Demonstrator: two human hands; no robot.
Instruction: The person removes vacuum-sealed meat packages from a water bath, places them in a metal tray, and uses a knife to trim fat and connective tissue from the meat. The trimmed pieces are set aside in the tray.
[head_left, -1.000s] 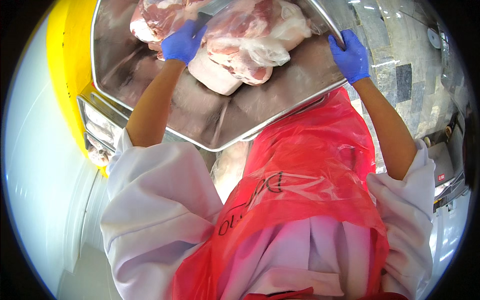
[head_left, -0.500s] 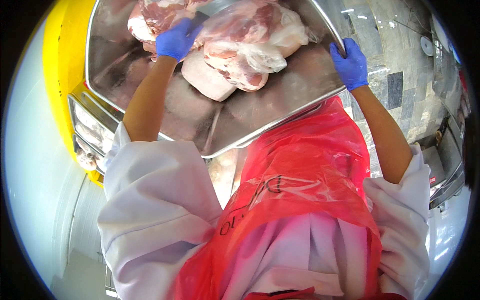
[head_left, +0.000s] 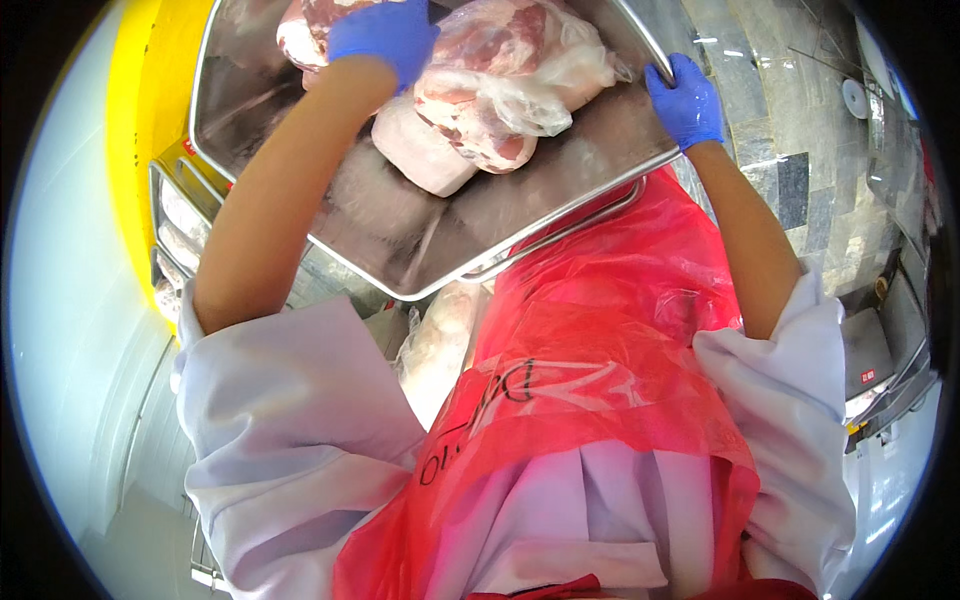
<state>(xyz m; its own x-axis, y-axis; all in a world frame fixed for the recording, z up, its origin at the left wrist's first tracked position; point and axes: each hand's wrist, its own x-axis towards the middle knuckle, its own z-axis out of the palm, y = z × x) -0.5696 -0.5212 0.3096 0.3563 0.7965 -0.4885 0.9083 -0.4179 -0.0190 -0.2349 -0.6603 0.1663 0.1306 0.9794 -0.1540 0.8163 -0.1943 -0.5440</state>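
My left hand [head_left: 383, 42], in a blue glove, reaches over a deep metal tray [head_left: 400, 235] among raw meat. Its fingers curl down near the picture's top edge; a small dark bit shows beside them, and what they hold is hidden. Just right of it lies a big piece of meat [head_left: 495, 50] with white fat and thin clear plastic film [head_left: 540, 112]. A pale, rind-like slab [head_left: 415, 150] sits below that piece. Another red piece [head_left: 303, 45] is partly behind my left hand. My right hand [head_left: 688, 105], also gloved in blue, is closed round the tray's right rim.
A red plastic apron [head_left: 600, 300] covers my front, close to the tray's near edge. Wrapped pale goods [head_left: 440, 335] show beneath the tray. Left stand a yellow post [head_left: 140, 130] and a rack [head_left: 180, 225]. Grey tiled floor [head_left: 750, 60] and grey bins [head_left: 870, 340] lie right.
My left hand has moved up and right over the meat, its forearm reaching further in. The tray sits slightly higher in view. My right hand keeps its hold on the rim.
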